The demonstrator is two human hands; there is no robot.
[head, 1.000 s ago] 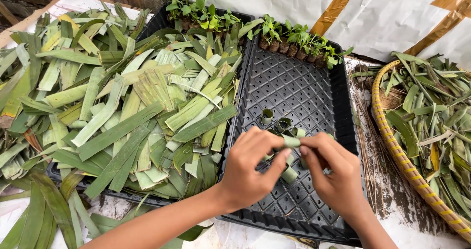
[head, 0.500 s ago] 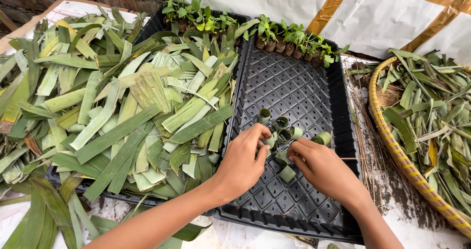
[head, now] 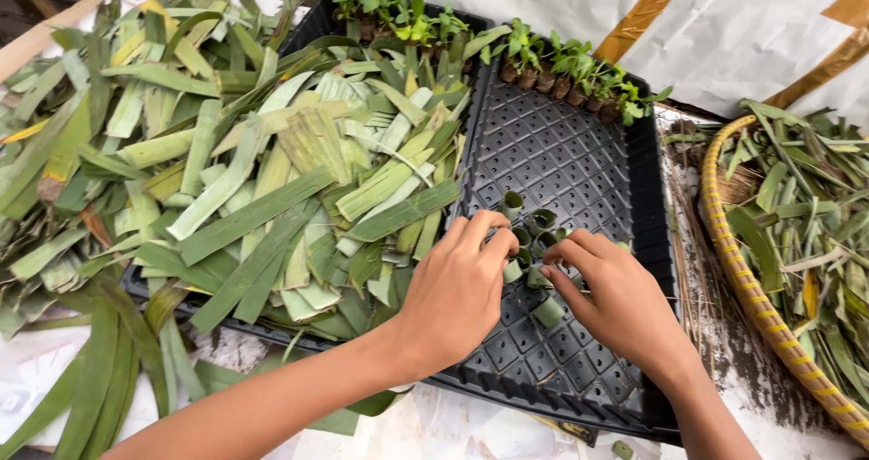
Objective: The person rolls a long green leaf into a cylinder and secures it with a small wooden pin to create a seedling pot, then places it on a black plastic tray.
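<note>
- Head view: both hands work over the black seedling tray [head: 579,152].
- Left hand [head: 457,288] is curled, fingertips pinching one of the rolled leaf cups [head: 516,265]; right hand [head: 615,297] is curled over the same cluster, and I cannot tell whether it grips one.
- Progress: a small cluster of cups stands mid-tray, one cup [head: 549,311] apart; seedlings [head: 579,71] fill only the far row. Most cells bare.
- Cut leaf strips [head: 272,179] piled left; woven basket [head: 724,243] of scraps right.
</note>
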